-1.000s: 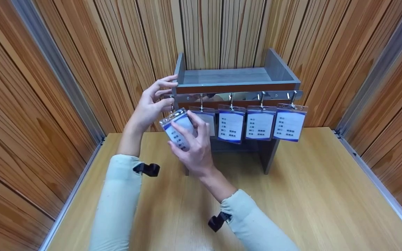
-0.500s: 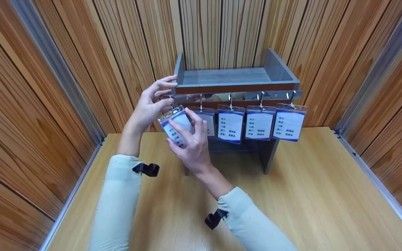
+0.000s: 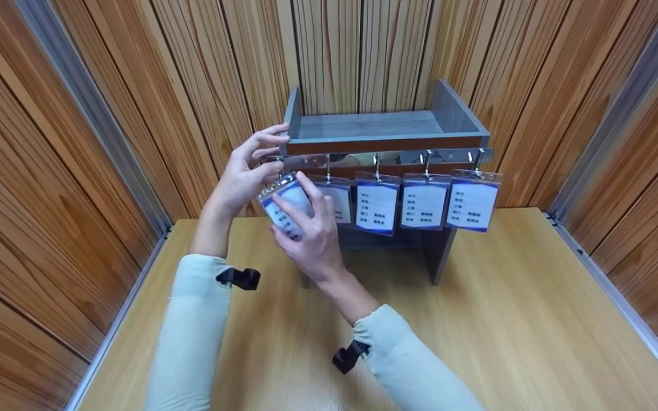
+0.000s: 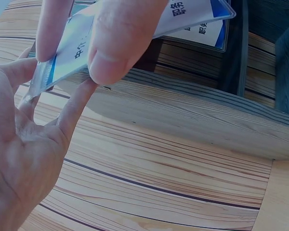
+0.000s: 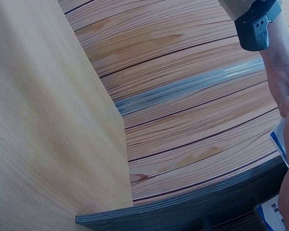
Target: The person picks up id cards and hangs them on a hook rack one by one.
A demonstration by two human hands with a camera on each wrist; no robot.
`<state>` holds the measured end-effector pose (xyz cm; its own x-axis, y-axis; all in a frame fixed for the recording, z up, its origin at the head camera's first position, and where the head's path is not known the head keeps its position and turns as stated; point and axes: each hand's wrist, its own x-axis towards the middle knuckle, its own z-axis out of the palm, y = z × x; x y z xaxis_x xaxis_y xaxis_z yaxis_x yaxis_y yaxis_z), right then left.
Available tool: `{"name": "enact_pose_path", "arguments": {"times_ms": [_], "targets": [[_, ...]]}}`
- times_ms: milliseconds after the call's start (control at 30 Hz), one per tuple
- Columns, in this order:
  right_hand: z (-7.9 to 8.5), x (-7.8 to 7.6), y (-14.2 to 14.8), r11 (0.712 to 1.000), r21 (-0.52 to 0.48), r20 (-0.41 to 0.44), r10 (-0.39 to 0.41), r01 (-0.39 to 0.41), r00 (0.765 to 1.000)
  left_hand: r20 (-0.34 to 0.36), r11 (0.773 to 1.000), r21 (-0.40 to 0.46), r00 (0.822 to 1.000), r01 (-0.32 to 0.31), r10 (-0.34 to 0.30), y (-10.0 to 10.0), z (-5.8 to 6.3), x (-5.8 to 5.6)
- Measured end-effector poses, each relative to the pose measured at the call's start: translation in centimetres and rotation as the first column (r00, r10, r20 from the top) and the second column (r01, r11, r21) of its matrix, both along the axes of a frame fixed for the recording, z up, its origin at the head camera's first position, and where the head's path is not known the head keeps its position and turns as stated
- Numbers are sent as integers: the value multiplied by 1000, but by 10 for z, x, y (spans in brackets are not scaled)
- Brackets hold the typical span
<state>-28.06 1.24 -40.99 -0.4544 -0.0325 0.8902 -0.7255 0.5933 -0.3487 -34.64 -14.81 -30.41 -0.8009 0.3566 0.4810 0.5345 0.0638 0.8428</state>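
My right hand [image 3: 315, 237] holds a clear plastic name badge [image 3: 289, 208] with a blue-edged white card, tilted, at the left end of a row of hanging badges. Its thumb is below the card and its fingers lie across the front. Beside the badge's top edge, my left hand [image 3: 249, 165] rests its fingers against the left side of a small grey shelf [image 3: 363, 125], thumb close to the end of the metal hook rail [image 3: 357, 160]. In the left wrist view the badge [image 4: 74, 53] passes in front of the left fingers. The hook behind the badge is mostly hidden.
Several matching badges hang from the rail, among them one badge [image 3: 377, 205] in the middle and one badge [image 3: 473, 202] at the right end. The shelf stands on a wooden table [image 3: 506, 319]. Wood-panelled walls [image 3: 49, 188] enclose the sides and back.
My right hand has shifted slightly left and up, carrying the badge closer to the left hand and the rail's end. My left hand has stayed nearly still.
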Motion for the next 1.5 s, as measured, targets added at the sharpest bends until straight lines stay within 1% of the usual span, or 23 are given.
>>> {"name": "enact_pose_path", "arguments": {"times_ms": [400, 867, 1067, 1367, 1500], "targets": [[2, 1, -3, 1000, -3, 54, -19, 19, 998, 0, 1000, -3, 1000, 8, -8, -1, -1, 1], [7, 6, -8, 998, 19, 71, -69, 68, 995, -7, 1000, -10, 1000, 5, -5, -1, 0, 1], [8, 7, -7, 995, 55, 89, -84, 80, 992, -3, 1000, -11, 1000, 2, -2, -1, -1, 1], [13, 9, -8, 987, 111, 95, -131, 120, 987, 3, 1000, 2, 1000, 19, -19, 0, 0, 1], [12, 7, -8, 980, 139, 132, -164, 145, 978, 3, 1000, 10, 1000, 15, -15, 0, 0, 2]]}}
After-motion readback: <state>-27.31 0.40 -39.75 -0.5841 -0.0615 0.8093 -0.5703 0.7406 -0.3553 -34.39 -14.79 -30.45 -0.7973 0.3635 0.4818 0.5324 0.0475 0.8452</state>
